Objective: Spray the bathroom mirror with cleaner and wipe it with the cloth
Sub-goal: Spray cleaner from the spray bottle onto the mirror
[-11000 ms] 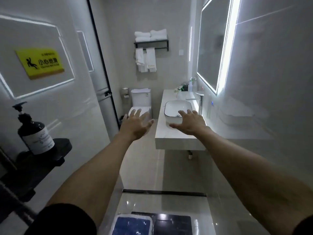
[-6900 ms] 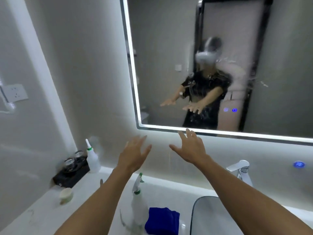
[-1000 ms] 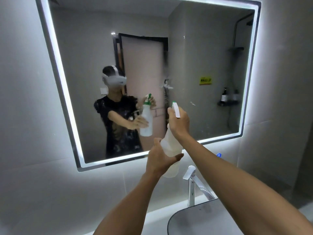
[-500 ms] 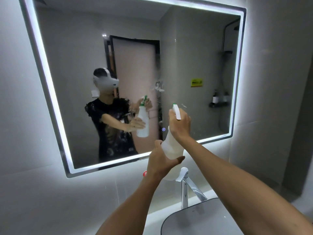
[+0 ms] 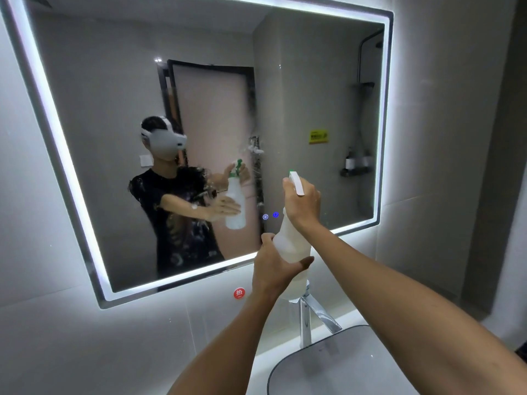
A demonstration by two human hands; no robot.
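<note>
You are standing at the spraying step, with the wiping step not yet begun. Your right hand (image 5: 302, 205) is wrapping the neck and trigger head of the translucent white plastic spray bottle with the white-and-green nozzle (image 5: 291, 246), fingers curled round it, though whether the trigger is being squeezed right now is hard to tell. Your left hand (image 5: 275, 269) is cupping the bottle's body from below, thumb and fingers curling round it, so both hands are grasping the bottle.

You are holding the bottle in the air above the chrome tap (image 5: 308, 317) and the grey basin (image 5: 328, 363), in front of the lower middle of the large rectangular wall mirror with the glowing white light border (image 5: 313, 95), its nozzle pointing toward the glass.

On the glass, a fine mist and small droplets are showing around the middle, over the reflected person's chest and beside the reflected door edge, so some cleaner is apparently already landing there. The upper part and the far left and right of the mirror are looking dry from here, so by my reading you are only partway through spraying.

The cloth is not showing anywhere in this view, so you are going to need to find it before you can wipe.

The bottle is looking pale and cloudy; how full it is I cannot tell.
</note>
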